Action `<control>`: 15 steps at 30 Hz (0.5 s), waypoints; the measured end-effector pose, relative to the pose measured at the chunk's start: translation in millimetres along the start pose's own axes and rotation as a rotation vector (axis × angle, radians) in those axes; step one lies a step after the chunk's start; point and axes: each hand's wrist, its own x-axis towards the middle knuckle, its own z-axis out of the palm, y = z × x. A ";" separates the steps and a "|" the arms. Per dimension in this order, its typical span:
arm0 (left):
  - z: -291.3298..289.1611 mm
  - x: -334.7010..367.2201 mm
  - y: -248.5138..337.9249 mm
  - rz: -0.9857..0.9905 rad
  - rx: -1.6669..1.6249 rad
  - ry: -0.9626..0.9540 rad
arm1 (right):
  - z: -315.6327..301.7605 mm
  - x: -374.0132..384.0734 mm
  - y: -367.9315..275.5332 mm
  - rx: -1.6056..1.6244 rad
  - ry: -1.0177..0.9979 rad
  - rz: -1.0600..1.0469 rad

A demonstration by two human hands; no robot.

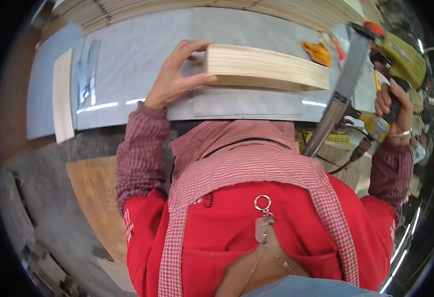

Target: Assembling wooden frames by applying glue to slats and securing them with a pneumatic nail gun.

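A pale wooden piece (266, 60), long and box-like with visible grain, lies across the worktable. My left hand (178, 74) grips its left end, the thumb on the near edge and the fingers around the far corner. At the right, my right hand (399, 106) is wrapped around the black handle of a yellow-green nail gun (401, 55). The gun's long grey metal magazine (343, 86) slants down toward the table's near edge, beside the right end of the wood. Whether the nose touches anything cannot be made out.
Long wooden strips (162, 12) are stacked along the far side of the grey worktable (133, 64). At the left lie a thin wooden board (63, 96) and a metal strip (91, 69). An orange cloth (317, 53) sits near the gun. A dark hose (348, 161) hangs below it.
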 end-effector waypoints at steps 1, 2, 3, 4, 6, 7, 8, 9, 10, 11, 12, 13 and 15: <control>-1.9 -3.4 -0.4 -0.003 0.038 0.004 | 6.8 -1.2 2.2 0.000 -0.002 0.001; -3.6 -7.1 1.1 -0.006 0.076 0.011 | 12.8 -2.9 3.0 -0.003 -0.006 0.002; -4.4 -9.0 1.4 -0.019 0.105 0.039 | 8.3 -2.7 5.1 -0.014 -0.022 0.012; -3.7 -10.4 2.1 -0.023 0.091 0.019 | -14.7 -2.4 8.7 0.002 -0.032 0.019; -4.0 -13.3 3.7 -0.020 0.068 0.005 | -65.4 -3.5 12.7 0.014 -0.010 0.001; -2.1 -11.0 0.5 -0.007 0.052 -0.001 | -80.3 -9.4 16.9 0.012 0.039 -0.028; -0.1 -9.9 0.5 -0.003 0.051 0.000 | -77.9 -12.0 15.5 0.039 -0.091 -0.033; 0.4 -12.3 2.2 -0.032 0.054 0.012 | -75.5 -14.8 17.9 0.049 -0.038 -0.037; -1.8 -15.8 5.5 -0.054 0.049 0.016 | -68.3 -21.0 22.2 0.057 0.026 -0.045; -3.8 -20.0 4.9 -0.061 0.070 0.033 | -80.6 -20.5 26.9 0.071 0.042 -0.067; -5.9 -25.2 2.6 -0.064 0.079 0.028 | -92.4 -17.8 31.5 0.084 0.061 -0.089; -6.7 -28.2 0.2 -0.066 0.087 0.019 | -96.2 -17.5 34.7 0.092 0.042 -0.088; -9.8 -28.5 -1.0 -0.063 0.092 -0.009 | -100.1 -17.8 33.9 0.066 -0.170 -0.101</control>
